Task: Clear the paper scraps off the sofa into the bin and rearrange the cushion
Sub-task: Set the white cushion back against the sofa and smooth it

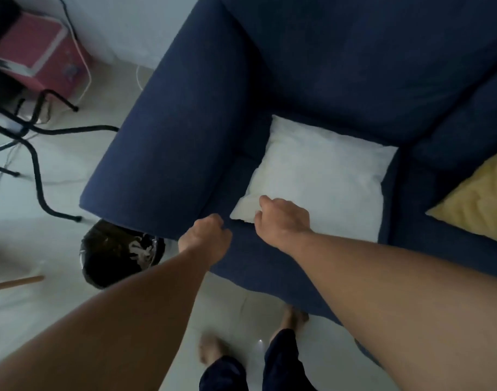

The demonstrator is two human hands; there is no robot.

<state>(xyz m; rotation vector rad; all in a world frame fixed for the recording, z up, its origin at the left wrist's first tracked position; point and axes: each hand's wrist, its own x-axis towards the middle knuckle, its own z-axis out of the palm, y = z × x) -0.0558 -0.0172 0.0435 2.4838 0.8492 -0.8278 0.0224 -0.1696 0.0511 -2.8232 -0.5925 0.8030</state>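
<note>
One white cushion [317, 176], plump and slightly creased, lies flat on the navy sofa [354, 66] seat. The right hand [281, 221] pinches its near corner; the left hand [206, 235], curled closed, rests just left. Below-left stands one black bin [106, 255] holding white paper scraps [141, 249].

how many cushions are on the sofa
2. The white cushion lies flat on the seat beside the armrest, its near corner under the right hand. The yellow cushion is at the right edge, partly cut off; more may lie out of frame.
</note>
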